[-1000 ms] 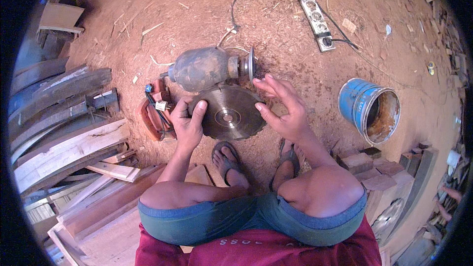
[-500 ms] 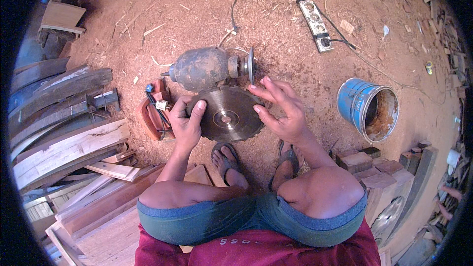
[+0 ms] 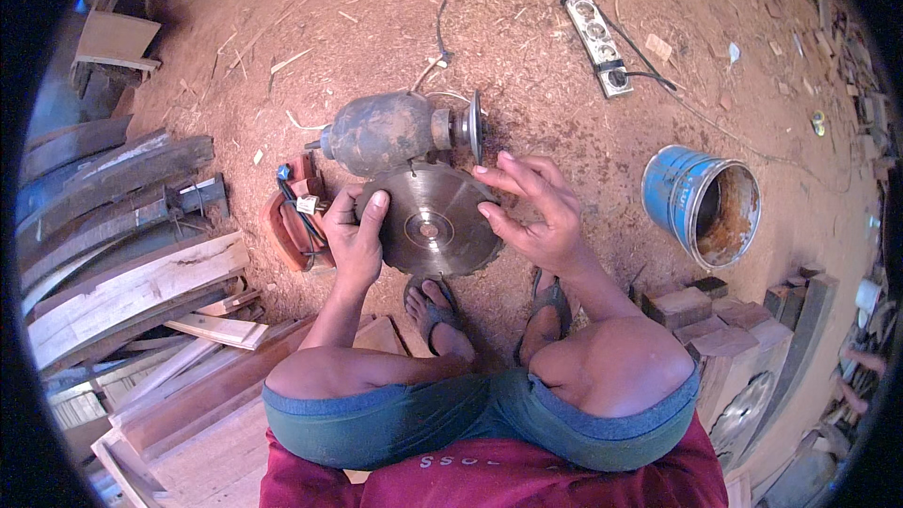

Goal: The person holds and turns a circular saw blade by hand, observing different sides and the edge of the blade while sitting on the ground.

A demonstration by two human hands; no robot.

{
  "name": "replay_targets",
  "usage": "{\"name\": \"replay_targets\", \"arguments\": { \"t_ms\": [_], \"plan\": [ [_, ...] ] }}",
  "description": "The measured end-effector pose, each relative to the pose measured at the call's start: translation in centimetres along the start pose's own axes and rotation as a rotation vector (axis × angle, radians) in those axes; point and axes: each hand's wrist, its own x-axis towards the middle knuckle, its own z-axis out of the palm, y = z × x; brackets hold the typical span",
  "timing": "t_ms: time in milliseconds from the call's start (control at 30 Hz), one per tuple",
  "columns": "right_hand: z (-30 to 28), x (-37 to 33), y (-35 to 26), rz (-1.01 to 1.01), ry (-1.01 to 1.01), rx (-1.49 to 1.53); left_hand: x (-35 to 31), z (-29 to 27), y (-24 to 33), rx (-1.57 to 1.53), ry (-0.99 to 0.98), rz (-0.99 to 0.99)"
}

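Observation:
A round, toothed circular saw blade (image 3: 450,249) is held between my hands, its face toward me. My left hand (image 3: 356,226) is closed on its left edge, thumb on top and fingers behind. My right hand (image 3: 538,212) is at the right edge, thumb and fingertips at the rim with the fingers partly spread; how firmly it grips is unclear. Just beyond the blade lies a dirty grey electric motor (image 3: 381,130) with a thin grinding disc (image 3: 476,128) on its right end. The blade's upper edge overlaps the motor's near side, close to the disc.
An orange-handled power tool (image 3: 285,233) lies left of the blade. A power strip (image 3: 598,42) with cables is at the far right. A blue bucket (image 3: 666,198) lies tipped at the right. Wood pieces (image 3: 141,287) are stacked left; another saw blade (image 3: 743,409) rests by blocks at lower right.
The blade has tilted and shifted slightly toward me, and the shine on its face has changed. Both hands stay at nearly the same places on its rim.

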Motion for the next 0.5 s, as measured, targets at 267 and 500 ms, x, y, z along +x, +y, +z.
{"name": "replay_targets", "arguments": {
  "t_ms": [267,500],
  "plan": [
    [0.0,-0.1,0.1,0.027,0.006,0.013,0.0,0.3,-0.5,-0.042,0.022,-0.012],
    [0.8,-2.3,0.9,0.611,-0.041,0.655,0.0,-0.2,-0.4,-0.062,0.129,0.163]
  ]
}}
